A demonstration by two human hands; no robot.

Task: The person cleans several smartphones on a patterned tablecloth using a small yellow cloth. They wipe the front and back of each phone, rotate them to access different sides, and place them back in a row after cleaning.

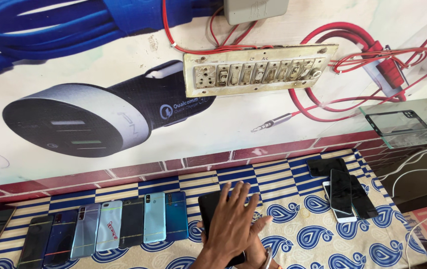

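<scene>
My left hand (233,219) lies flat, fingers spread, on top of a black phone (207,206) at the bottom middle of the cloth-covered counter. Only the phone's upper left part shows past the hand. My right hand (256,254), with a metal bracelet on the wrist, sits under and behind the left one at the phone's lower end and seems to grip it. Most of that hand is hidden.
A row of several phones (109,226) lies face down to the left on the blue paisley cloth (318,234). A small stack of dark phones (343,192) sits at the right. On the wall are a worn switchboard (258,74) and red wires (353,60). A glass shelf (408,124) juts out at the right.
</scene>
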